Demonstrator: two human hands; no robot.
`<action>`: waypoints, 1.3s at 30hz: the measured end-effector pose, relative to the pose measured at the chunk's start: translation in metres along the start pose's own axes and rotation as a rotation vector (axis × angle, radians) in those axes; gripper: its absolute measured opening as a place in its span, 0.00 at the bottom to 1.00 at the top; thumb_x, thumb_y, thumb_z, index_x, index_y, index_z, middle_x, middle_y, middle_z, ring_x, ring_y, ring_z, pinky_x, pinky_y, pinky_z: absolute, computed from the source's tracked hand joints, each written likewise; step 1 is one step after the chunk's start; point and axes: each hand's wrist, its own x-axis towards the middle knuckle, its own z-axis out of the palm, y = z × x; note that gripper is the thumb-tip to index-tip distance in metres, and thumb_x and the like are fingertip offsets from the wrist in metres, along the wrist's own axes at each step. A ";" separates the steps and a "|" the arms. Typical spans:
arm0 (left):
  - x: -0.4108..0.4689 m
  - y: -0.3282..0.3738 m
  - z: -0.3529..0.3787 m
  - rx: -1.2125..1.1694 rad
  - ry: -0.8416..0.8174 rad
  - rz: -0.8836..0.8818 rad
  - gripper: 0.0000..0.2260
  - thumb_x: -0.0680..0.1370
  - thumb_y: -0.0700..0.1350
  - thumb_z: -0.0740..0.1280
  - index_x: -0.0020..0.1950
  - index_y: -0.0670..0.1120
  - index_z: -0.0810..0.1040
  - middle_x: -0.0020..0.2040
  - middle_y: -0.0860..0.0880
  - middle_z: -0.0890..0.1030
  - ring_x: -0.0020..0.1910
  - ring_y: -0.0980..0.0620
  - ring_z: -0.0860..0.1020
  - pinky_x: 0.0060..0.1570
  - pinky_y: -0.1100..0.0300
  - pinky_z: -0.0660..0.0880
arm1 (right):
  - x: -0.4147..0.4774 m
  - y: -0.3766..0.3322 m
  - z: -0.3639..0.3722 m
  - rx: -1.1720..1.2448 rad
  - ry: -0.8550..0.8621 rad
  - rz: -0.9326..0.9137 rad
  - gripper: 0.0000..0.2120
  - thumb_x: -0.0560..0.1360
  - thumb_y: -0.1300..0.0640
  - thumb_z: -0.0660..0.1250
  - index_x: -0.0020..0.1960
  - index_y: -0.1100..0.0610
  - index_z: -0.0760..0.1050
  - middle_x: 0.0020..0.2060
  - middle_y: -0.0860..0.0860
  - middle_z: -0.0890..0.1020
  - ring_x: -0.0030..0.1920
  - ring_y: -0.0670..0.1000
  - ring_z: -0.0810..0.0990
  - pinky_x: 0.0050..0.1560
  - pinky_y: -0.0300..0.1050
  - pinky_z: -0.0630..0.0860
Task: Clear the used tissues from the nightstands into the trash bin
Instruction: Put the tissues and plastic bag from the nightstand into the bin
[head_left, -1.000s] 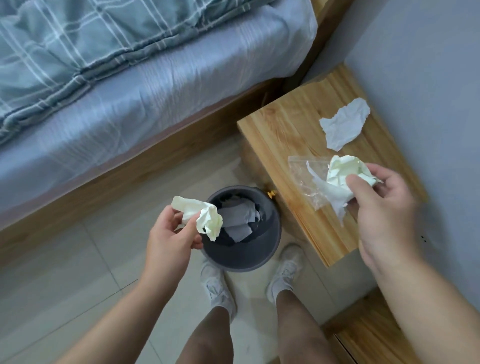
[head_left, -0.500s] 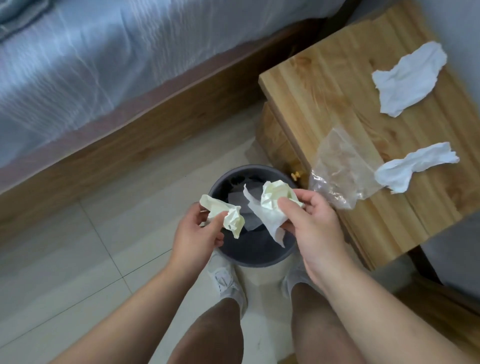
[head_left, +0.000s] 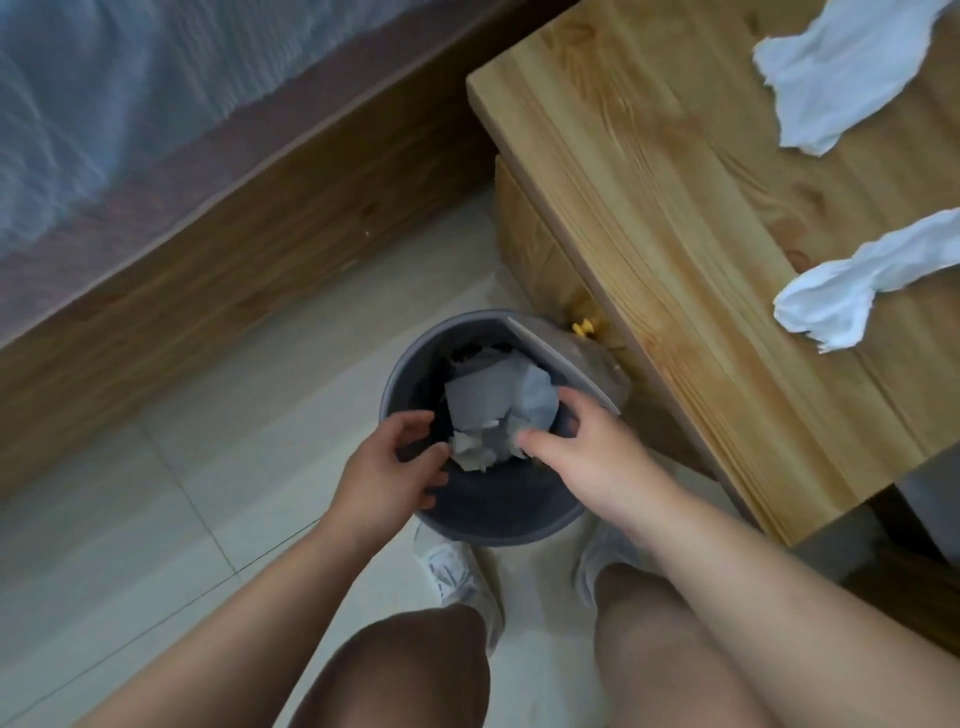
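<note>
- nightstand stands right of the trash bin.
- two tissues on it: upper tissue, nearer tissue lying crosswise.
- right hand is closer; left hand too hangs over the bin, fingers spread, empty (both).

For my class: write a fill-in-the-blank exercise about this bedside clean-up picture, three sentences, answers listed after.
1. Both the left hand and the right hand are over the ____.
2. ____ white tissues lie on the nightstand.
3. Neither hand is ____ anything.

Answers: trash bin; two; holding
</note>
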 end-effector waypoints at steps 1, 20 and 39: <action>-0.003 0.003 0.000 -0.001 0.001 -0.002 0.17 0.84 0.44 0.71 0.72 0.53 0.77 0.60 0.59 0.81 0.43 0.54 0.88 0.38 0.61 0.85 | -0.003 0.000 -0.004 0.011 -0.002 -0.003 0.39 0.74 0.39 0.72 0.81 0.46 0.62 0.76 0.46 0.72 0.74 0.50 0.71 0.71 0.51 0.71; -0.011 0.133 0.108 -0.031 -0.037 0.133 0.28 0.83 0.46 0.69 0.81 0.64 0.67 0.57 0.54 0.85 0.43 0.57 0.88 0.42 0.59 0.87 | -0.095 -0.020 -0.056 0.074 -0.061 -0.021 0.32 0.71 0.40 0.66 0.75 0.40 0.68 0.67 0.40 0.78 0.64 0.43 0.78 0.66 0.48 0.76; -0.112 0.190 0.031 -0.032 0.156 0.249 0.08 0.76 0.40 0.79 0.41 0.52 0.86 0.40 0.46 0.87 0.40 0.45 0.85 0.41 0.56 0.80 | -0.063 -0.015 -0.210 -0.580 0.595 -0.186 0.31 0.76 0.48 0.74 0.77 0.47 0.69 0.79 0.54 0.62 0.71 0.60 0.73 0.58 0.57 0.78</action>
